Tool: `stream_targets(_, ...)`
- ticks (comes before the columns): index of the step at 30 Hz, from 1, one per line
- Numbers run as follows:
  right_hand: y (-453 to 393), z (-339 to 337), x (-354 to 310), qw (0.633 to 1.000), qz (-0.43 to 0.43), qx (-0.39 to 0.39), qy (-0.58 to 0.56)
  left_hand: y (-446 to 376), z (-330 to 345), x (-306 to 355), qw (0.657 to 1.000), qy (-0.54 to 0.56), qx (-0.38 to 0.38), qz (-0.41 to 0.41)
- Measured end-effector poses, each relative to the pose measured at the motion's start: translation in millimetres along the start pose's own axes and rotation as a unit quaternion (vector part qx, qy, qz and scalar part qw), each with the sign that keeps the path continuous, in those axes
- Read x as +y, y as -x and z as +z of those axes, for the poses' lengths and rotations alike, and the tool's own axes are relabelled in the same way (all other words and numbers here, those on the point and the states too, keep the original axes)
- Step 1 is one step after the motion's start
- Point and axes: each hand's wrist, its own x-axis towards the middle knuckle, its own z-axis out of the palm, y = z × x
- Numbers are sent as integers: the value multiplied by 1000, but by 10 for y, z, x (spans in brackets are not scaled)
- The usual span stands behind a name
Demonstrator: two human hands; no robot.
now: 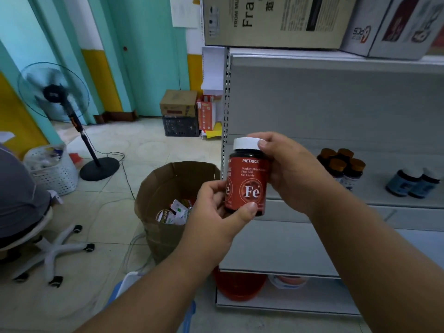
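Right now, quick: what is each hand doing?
Left hand: grips the lower part of the red bottle, thumb across its front.
Right hand: grips the same bottle at the top, by the white cap.

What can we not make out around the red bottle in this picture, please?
Head view:
red bottle: label's back and sides, turned away or covered by the left hand and right hand.
shelf bottles: labels too small, blurred.
cardboard box: contents mostly hidden by its wall.
top cartons: cut by the upper edge.
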Motion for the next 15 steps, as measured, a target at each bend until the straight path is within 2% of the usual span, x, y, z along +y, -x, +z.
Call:
stream_targets(2,-9,16,-28,1000,-4,-16,-25,31,-16,40,1000,14,7,2)
stream_targets(7,-5,117,-11,999,-10,26,-44,53,-19,55,1000,23,10,-7)
stream_targets(11,21,145,71,994,22,0,-104,45,-28,-23,994,103,16,-20)
stream_targets(15,-5,95,35,996,10,-7,-88,14,-18,-55,991,130,-10,-28)
